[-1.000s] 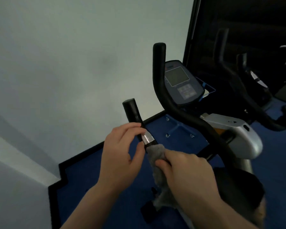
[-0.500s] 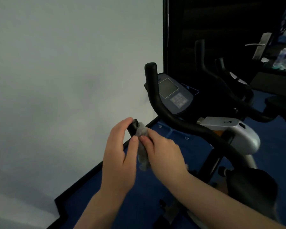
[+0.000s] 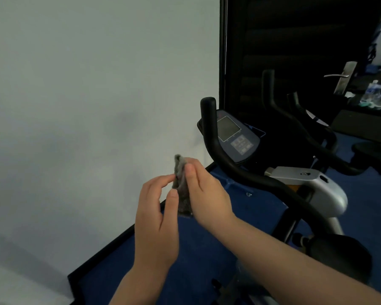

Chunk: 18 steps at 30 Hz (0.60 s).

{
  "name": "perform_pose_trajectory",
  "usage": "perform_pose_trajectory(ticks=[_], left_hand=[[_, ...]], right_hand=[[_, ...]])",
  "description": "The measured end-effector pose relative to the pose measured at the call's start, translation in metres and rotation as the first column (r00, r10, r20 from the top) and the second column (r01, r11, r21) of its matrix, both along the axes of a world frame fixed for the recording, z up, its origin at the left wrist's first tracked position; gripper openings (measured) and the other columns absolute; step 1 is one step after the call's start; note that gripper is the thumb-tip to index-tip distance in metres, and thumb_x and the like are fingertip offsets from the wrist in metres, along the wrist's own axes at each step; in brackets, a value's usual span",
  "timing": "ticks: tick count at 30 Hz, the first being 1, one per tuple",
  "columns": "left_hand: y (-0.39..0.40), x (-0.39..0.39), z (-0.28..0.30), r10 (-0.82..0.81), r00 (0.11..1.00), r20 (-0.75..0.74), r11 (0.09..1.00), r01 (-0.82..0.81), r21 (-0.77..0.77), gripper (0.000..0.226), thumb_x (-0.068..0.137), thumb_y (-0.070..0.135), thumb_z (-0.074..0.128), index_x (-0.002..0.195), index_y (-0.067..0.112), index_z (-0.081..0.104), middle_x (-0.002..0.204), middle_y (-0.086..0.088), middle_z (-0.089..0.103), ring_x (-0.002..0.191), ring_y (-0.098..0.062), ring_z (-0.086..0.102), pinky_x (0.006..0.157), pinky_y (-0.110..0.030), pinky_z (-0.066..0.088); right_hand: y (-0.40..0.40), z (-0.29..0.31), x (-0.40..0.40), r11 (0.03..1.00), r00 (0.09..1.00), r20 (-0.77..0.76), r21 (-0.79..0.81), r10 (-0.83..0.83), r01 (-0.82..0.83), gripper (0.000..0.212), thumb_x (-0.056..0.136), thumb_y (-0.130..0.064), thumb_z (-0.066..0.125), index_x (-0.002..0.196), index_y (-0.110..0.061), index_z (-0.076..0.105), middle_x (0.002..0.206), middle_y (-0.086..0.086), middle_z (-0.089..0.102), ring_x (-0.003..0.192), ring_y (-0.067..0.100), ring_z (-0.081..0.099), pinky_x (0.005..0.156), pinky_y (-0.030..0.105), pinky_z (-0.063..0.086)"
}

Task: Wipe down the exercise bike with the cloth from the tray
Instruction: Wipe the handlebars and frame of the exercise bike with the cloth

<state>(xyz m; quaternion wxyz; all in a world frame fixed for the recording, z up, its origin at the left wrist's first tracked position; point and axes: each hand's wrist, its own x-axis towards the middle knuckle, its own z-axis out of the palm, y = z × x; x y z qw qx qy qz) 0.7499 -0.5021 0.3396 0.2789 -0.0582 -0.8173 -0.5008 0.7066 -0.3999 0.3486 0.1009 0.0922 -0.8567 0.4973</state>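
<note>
**Cloth gripped upright, handlebar off to the right**

The right hand point(image 3: 205, 194) pinches the grey cloth point(image 3: 182, 188), which stands upright with its long axis near vertical; the left hand point(image 3: 156, 219) curls loosely beside it, fingertips touching the cloth's edge, gripping nothing firmly; the bike's black handlebar point(image 3: 218, 150) and console point(image 3: 235, 137) lie to the right and beyond, so the right hand is nearer for the next wipe, I judge; only 1 handlebar grip shows clearly.

Dim, flat room light as you look down, pale wall point(image 3: 79, 89) evenly grey with soft shadow patches, dark panel point(image 3: 295, 40) nearly black, mild softness throughout, wide-angle bending at your frame edges.
</note>
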Motion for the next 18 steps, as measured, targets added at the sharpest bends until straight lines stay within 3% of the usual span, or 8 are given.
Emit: perform_pose_trajectory(ticks=[3, 6, 8, 11, 12, 15, 18], left_hand=[[0.004, 0.001, -0.001, 0.0, 1.0, 0.013, 1.0, -0.001, 0.029, 0.027, 0.093, 0.027, 0.041, 0.114, 0.026, 0.057, 0.109, 0.016, 0.057, 0.105, 0.003, 0.052, 0.084, -0.003, 0.037], [0.007, 0.003, 0.0, -0.008, 1.0, 0.014, 0.999, 0.007, 0.039, 0.026, 0.093, 0.029, 0.042, 0.115, 0.028, 0.057, 0.11, 0.017, 0.057, 0.108, 0.001, 0.052, 0.086, -0.005, 0.038], [0.006, 0.004, 0.001, -0.003, 1.0, 0.008, 0.999, 0.002, 0.035, 0.025, 0.092, 0.03, 0.042, 0.113, 0.037, 0.054, 0.11, 0.023, 0.056, 0.11, 0.004, 0.051, 0.087, -0.004, 0.036], [0.005, 0.005, 0.002, 0.006, 1.0, 0.002, 1.0, -0.006, 0.028, 0.026, 0.092, 0.028, 0.043, 0.111, 0.044, 0.051, 0.112, 0.026, 0.055, 0.111, 0.007, 0.049, 0.087, -0.002, 0.034], [0.006, 0.005, 0.002, 0.003, 1.0, 0.002, 1.0, -0.003, 0.024, 0.027, 0.091, 0.028, 0.043, 0.112, 0.044, 0.05, 0.113, 0.026, 0.054, 0.112, 0.008, 0.049, 0.088, -0.001, 0.033], [0.009, 0.004, 0.002, -0.013, 1.0, -0.018, 1.0, 0.013, -0.015, 0.029, 0.093, 0.027, 0.042, 0.117, 0.038, 0.052, 0.12, 0.023, 0.053, 0.117, 0.006, 0.047, 0.093, -0.003, 0.033], [0.016, 0.005, -0.005, -0.031, 0.998, -0.056, 0.994, 0.025, -0.103, 0.036, 0.093, 0.028, 0.04, 0.125, 0.02, 0.056, 0.136, 0.009, 0.05, 0.131, -0.005, 0.039, 0.108, -0.018, 0.03]], right_hand=[[0.018, -0.008, 0.009, 0.988, 0.971, -0.196, 0.097, 0.14, -0.123, 0.035, 0.101, -0.031, 0.037, 0.131, -0.049, 0.041, 0.123, -0.019, 0.056, 0.103, 0.003, 0.058, 0.08, 0.035, 0.054], [0.031, -0.02, 0.022, 0.975, 0.921, -0.371, 0.221, 0.116, -0.034, 0.046, 0.099, -0.026, 0.044, 0.14, -0.045, 0.035, 0.128, -0.019, 0.055, 0.095, 0.008, 0.063, 0.067, 0.033, 0.058], [0.033, -0.024, 0.024, 0.974, 0.951, -0.303, 0.226, 0.062, 0.008, 0.047, 0.1, -0.03, 0.043, 0.141, -0.048, 0.03, 0.113, -0.013, 0.063, 0.087, 0.009, 0.064, 0.065, 0.031, 0.056], [0.024, -0.011, 0.007, 0.997, 0.992, 0.126, 0.074, 0.024, -0.034, 0.031, 0.102, -0.038, 0.027, 0.12, -0.037, 0.052, 0.088, -0.001, 0.066, 0.083, 0.023, 0.063, 0.074, 0.044, 0.052], [0.017, -0.009, 0.004, 0.996, 0.986, 0.168, 0.087, 0.004, -0.019, 0.034, 0.102, -0.04, 0.022, 0.112, -0.032, 0.053, 0.09, 0.001, 0.066, 0.084, 0.025, 0.062, 0.075, 0.043, 0.051], [0.006, -0.013, 0.017, 0.947, 0.997, 0.014, 0.315, -0.076, 0.068, 0.04, 0.101, -0.042, 0.019, 0.139, -0.037, 0.03, 0.108, 0.0, 0.064, 0.085, 0.022, 0.062, 0.064, 0.033, 0.043], [0.024, -0.03, 0.049, 0.872, 0.99, -0.124, 0.476, -0.064, 0.116, 0.055, 0.097, -0.046, 0.014, 0.15, -0.032, 0.012, 0.119, -0.006, 0.059, 0.09, 0.014, 0.062, 0.062, 0.028, 0.043]])
